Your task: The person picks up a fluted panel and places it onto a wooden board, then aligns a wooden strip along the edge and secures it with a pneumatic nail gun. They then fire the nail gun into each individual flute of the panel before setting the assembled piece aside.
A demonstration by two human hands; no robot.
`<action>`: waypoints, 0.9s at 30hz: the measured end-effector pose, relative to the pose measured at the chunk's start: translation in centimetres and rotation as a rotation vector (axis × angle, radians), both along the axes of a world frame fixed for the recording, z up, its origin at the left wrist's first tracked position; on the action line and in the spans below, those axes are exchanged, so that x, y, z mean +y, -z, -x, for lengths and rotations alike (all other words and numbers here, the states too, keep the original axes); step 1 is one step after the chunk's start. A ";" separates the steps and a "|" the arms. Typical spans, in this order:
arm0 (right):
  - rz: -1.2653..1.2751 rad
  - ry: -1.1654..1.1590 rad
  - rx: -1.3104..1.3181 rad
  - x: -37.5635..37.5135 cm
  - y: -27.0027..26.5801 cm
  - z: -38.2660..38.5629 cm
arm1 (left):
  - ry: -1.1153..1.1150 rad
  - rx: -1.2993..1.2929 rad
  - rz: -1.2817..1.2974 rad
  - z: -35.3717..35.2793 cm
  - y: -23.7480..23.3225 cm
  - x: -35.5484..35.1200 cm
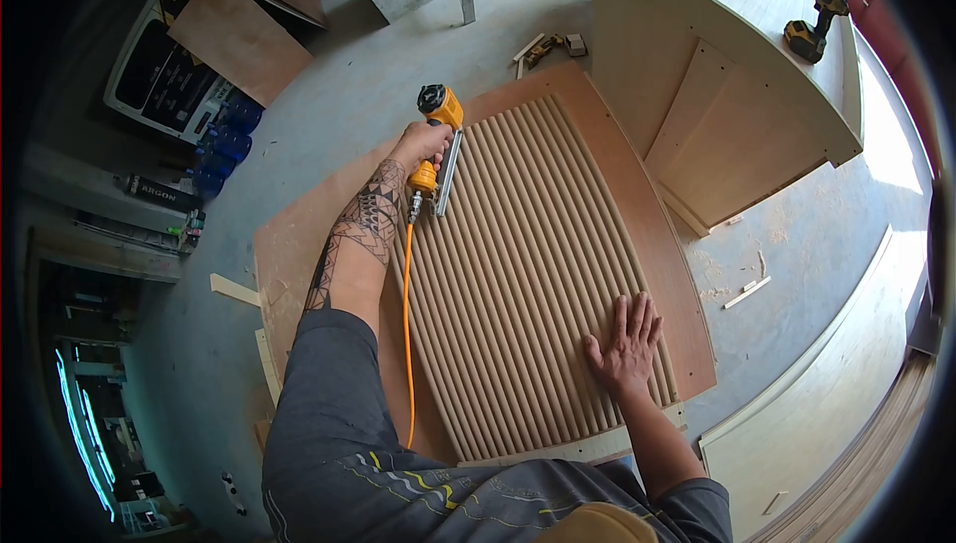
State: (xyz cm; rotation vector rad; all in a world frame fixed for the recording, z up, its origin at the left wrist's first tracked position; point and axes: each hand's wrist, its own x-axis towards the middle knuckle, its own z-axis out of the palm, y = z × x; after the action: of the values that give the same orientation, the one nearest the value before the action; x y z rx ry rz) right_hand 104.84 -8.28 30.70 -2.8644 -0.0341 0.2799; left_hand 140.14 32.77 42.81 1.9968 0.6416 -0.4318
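Note:
My left hand (426, 144) is wrapped round the handle of a yellow and black air nailer (445, 105), at the upper left corner of a ribbed wooden panel (528, 274). An orange hose (407, 344) runs from the tool back toward my body. The nailer's long grey magazine lies along the panel's left edge; its nose is hard to make out. My right hand (627, 349) rests flat with fingers spread on the ribs near the panel's lower right corner. Beneath the ribbed panel is a larger reddish-brown board (657, 234).
A wooden cabinet (637, 55) stands at the upper right with a cordless drill (817, 25) on top. Another power tool (543, 50) lies on the floor beyond the board. Pale boards (807, 364) are at the right, blue water bottles (227, 144) at the left.

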 end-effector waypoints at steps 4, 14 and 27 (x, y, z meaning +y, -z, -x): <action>-0.014 0.002 0.015 0.1 0.1 0.0 | 0.003 -0.027 -0.006 -1.2 -0.7 -2.2; -0.036 0.012 0.004 -0.1 0.1 -0.1 | 0.079 -0.026 0.075 -4.5 0.9 -7.4; -0.029 0.004 -0.009 -0.1 0.1 0.0 | 0.081 -0.076 0.103 -2.6 0.5 -7.8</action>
State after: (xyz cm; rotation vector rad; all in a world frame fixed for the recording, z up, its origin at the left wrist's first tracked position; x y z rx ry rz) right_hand 104.89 -8.37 30.61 -2.8368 -0.0335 0.2634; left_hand 142.73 25.00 42.30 1.9366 0.4832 -0.4271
